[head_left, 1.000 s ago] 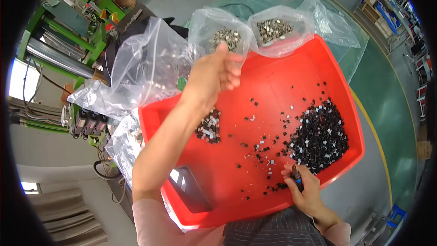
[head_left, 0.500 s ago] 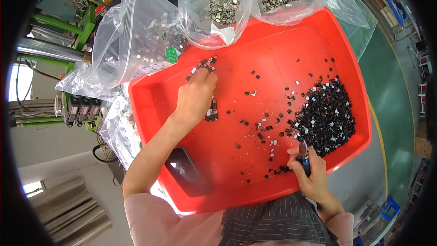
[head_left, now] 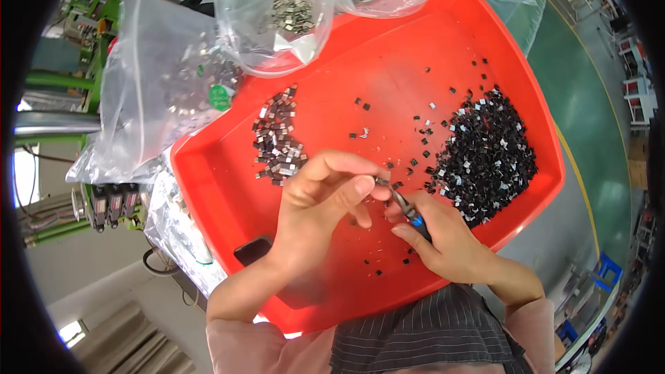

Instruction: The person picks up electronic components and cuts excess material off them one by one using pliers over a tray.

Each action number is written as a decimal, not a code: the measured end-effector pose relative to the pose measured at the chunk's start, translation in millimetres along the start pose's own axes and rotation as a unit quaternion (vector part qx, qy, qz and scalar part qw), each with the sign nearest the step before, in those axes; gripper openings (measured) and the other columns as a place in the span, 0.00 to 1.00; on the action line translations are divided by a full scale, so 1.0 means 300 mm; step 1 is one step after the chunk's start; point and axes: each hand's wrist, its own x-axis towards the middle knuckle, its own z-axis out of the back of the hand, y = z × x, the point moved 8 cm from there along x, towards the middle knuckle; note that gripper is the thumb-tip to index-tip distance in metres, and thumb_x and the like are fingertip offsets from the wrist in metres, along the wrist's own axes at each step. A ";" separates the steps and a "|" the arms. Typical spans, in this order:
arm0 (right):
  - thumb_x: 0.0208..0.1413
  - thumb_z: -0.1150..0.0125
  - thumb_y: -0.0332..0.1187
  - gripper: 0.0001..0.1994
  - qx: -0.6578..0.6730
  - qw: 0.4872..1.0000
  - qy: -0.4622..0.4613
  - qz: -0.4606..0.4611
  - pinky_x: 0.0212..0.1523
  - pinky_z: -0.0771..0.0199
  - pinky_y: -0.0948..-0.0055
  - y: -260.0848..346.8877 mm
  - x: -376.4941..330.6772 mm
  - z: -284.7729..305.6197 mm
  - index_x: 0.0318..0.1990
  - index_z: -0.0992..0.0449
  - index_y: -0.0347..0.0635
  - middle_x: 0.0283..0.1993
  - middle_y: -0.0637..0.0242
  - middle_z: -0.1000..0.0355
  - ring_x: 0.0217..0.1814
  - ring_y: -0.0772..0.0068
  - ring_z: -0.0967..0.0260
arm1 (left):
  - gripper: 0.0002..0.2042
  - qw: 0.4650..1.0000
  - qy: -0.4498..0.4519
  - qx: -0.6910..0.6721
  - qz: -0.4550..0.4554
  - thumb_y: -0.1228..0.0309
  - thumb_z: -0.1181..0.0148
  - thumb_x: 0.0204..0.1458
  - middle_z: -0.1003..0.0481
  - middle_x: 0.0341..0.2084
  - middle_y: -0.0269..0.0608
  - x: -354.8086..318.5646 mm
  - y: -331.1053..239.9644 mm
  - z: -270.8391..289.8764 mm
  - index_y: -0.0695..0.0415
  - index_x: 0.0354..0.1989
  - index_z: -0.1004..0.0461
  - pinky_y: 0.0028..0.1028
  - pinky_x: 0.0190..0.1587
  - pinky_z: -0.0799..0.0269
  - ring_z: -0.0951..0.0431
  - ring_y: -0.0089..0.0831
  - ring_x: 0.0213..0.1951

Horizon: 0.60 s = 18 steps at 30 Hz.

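Observation:
Over the middle of a red plastic tray (head_left: 388, 48), my left hand (head_left: 312, 215) pinches a small dark metal piece (head_left: 380, 181) between thumb and fingertips. My right hand (head_left: 447, 239) grips cutting pliers (head_left: 416, 220) with black and blue handles, their jaws meeting the piece at my left fingertips. Whether the jaws are closed on it is too small to tell. Left of my hands lies a loose group of small shiny metal pieces (head_left: 280, 135). A large heap of small black bits (head_left: 488, 159) fills the tray's right side.
Clear bags of metal pieces (head_left: 294, 7) stand along the tray's far edge, with another zip bag (head_left: 149, 90) at far left. A dark smooth object (head_left: 252, 251) is partly behind my left forearm. Green machinery (head_left: 59, 79) stands left; black bits are scattered mid-tray.
My left hand has moved from the metal pieces on the left to the middle, now pinching a piece. My right hand has brought the pliers up and left to meet it. The view has shifted.

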 end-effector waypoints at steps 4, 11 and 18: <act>0.54 0.41 0.30 0.18 -0.060 0.997 -0.039 0.041 0.40 0.31 0.59 0.013 0.010 0.003 0.48 0.37 0.31 0.42 0.49 0.32 0.42 0.48 0.31 | 0.05 0.999 0.020 -0.024 -0.014 0.77 0.49 0.58 0.26 0.31 0.38 -0.008 0.039 0.008 0.59 0.41 0.31 0.18 0.25 0.29 0.25 0.20 0.29; 0.53 0.41 0.30 0.20 -0.064 0.997 -0.038 0.027 0.40 0.31 0.59 0.018 0.008 0.003 0.50 0.39 0.32 0.43 0.50 0.33 0.42 0.49 0.32 | 0.09 0.988 0.042 0.098 -0.110 0.84 0.49 0.55 0.27 0.32 0.39 -0.033 0.006 -0.040 0.61 0.43 0.35 0.17 0.24 0.29 0.24 0.21 0.28; 0.55 0.42 0.31 0.21 -0.058 0.998 -0.013 -0.007 0.43 0.31 0.59 0.000 0.004 0.000 0.52 0.40 0.32 0.44 0.49 0.34 0.44 0.49 0.32 | 0.09 0.969 0.052 0.207 -0.123 0.85 0.50 0.55 0.27 0.33 0.42 -0.039 0.005 -0.048 0.64 0.44 0.32 0.19 0.25 0.29 0.22 0.25 0.30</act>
